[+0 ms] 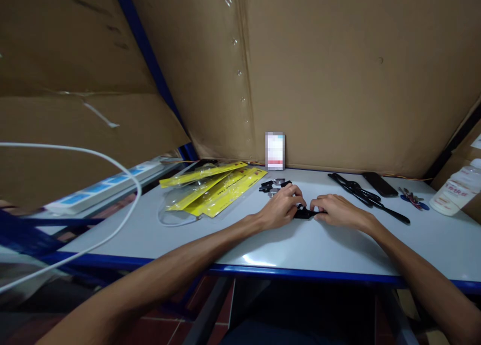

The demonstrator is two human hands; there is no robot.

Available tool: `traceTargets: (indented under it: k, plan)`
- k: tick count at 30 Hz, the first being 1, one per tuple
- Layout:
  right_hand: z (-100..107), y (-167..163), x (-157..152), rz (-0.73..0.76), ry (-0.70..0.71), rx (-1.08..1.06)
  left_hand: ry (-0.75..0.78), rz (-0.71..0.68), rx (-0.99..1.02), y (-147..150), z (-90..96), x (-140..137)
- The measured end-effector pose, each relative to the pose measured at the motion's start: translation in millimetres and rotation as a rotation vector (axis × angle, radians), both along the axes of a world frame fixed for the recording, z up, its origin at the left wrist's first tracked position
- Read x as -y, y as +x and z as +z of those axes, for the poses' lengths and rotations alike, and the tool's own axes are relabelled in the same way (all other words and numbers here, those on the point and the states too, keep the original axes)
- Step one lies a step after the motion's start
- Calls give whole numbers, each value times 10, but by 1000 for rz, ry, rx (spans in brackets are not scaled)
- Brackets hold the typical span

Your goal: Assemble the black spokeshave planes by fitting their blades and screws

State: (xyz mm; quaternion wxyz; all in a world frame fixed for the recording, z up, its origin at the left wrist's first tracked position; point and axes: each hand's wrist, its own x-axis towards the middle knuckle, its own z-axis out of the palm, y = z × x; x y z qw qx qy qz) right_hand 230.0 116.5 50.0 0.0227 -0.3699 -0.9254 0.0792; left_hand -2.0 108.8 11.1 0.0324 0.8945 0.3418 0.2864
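Observation:
My left hand [281,207] and my right hand [338,210] meet over the middle of the table. Between them is a small black part [302,213], low over the tabletop. The left fingers pinch one side of it, and the right fingers close on its other end; its exact kind is too small to make out. Just behind the left hand lie several loose black and silver pieces [277,184]. To the right of my right hand rest black long-handled tools [356,188], crossed over each other, their kind unclear.
Yellow blister packs [229,187] lie left on the white table [270,249]. A lit phone [275,152] leans at the back. A dark phone [380,184], keys [413,198] and a white bottle [456,189] are on the right. A white cable [137,184] loops past a power strip [107,187].

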Motion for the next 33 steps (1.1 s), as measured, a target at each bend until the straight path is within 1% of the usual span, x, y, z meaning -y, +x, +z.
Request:
traceTargets:
  k: [4,6,8,10,11,14,20,25,29,33]
  plan:
    - [3,0,2,4,3,8,-37,-35,13,1,1,6]
    - [8,0,6,8,2,7,-43,12,56,-17,-2,-15]
    - [14,0,12,10,1,12,-40,100,90,-43,-2,-48]
    - [15,-1,14,5,2,21,-35,158,51,-70,2,-75]
    - [14,-1,13,3,2,24,-32,162,8,-80,6,-83]
    - [8,0,9,6,7,24,-12,134,-109,-87,22,-76]
    - [16,-4,15,4,11,27,23,133,-167,-53,48,-24]
    - [19,-9,17,0,6,22,16,133,-177,-53,37,-28]
    - [16,-9,16,4,5,12,16,143,-109,-49,39,-11]
    - [9,-5,11,-4,-2,5,8,71,-98,-39,52,14]
